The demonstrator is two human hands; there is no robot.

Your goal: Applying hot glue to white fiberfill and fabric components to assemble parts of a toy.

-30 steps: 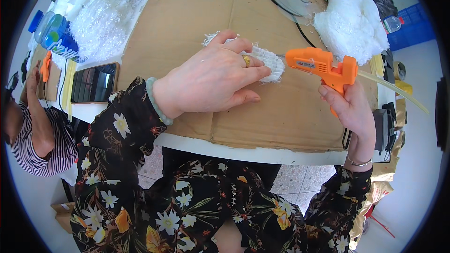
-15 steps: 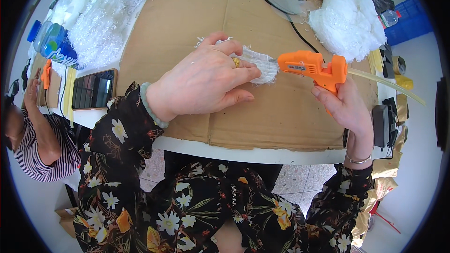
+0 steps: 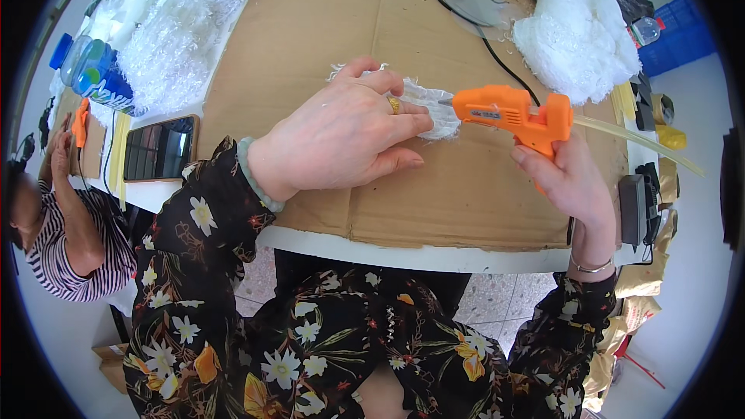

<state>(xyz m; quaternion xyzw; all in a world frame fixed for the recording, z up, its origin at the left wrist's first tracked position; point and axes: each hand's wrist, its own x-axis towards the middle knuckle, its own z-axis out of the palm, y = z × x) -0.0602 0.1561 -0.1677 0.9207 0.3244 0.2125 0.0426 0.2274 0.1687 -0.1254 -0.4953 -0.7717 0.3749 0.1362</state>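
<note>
Left hand atop white fabric, grip unclear; right hand around orange glue gun, to fabric's right

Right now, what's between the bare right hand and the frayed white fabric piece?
The orange plastic glue gun, gripped in the right hand, pointing at the frayed white fabric piece; head view shows it. Tip contact: unclear.

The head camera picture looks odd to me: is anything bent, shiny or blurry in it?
In the head view, black rounds off the sides; the white table's near edge bows; the phone shows window-like reflections; also in the head view, the orange glue gun and left hand look fairly sharp.
</note>
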